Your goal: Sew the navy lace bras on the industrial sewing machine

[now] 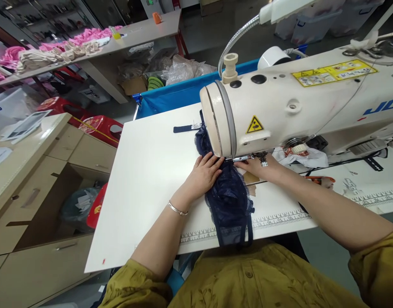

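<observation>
A navy lace bra [230, 194] lies lengthwise under the head of a white sewing machine [263, 102], its near end reaching the table's front edge. My left hand [204, 177] rests on the bra's left side, fingers stretched out and lying flat just before the needle area. On the other side, my right hand [258, 167] reaches in beneath the machine head at the bra's right edge. Its fingertips are partly covered by the machine's parts, and what they touch I cannot make out. Past the machine head, a dark strap with a white label [196, 126] sticks out to the left.
The white sewing table [145, 184] has a ruler scale [279, 220] along its front edge. A blue cloth trough [173, 100] hangs behind it. Wooden drawers [32, 192] and red stools [103, 128] stand at left. Pink and beige fabric [58, 53] covers a far table.
</observation>
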### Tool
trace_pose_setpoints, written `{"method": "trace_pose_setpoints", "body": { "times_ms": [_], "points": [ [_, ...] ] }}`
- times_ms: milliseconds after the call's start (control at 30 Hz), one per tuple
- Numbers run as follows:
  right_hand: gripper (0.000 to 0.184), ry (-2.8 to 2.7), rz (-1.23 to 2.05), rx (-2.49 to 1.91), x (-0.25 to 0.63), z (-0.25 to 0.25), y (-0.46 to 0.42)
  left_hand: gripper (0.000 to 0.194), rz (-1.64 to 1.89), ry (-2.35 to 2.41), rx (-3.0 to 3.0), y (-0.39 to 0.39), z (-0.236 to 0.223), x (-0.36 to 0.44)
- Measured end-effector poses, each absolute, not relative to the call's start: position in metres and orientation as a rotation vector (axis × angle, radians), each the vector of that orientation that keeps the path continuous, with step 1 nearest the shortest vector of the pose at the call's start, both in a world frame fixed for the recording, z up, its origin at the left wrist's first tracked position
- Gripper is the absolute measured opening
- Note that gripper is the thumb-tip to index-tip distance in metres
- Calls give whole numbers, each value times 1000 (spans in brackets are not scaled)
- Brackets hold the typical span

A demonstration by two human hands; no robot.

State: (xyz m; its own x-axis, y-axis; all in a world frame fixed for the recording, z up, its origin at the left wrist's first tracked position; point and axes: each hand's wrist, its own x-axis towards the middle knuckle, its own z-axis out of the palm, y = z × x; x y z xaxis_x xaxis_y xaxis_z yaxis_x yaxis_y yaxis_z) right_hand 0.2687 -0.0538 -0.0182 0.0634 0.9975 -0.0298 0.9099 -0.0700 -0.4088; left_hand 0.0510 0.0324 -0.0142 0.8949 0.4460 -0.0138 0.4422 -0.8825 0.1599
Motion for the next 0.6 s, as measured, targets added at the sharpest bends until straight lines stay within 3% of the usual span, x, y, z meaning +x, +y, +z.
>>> {"method": "trace_pose_setpoints", "body": {
  "times_ms": [600],
  "points": [
    [22, -1719, 679, -1963, 272, -32, -49, 43, 66, 674, 2950, 33, -15, 54]
  ]
}}
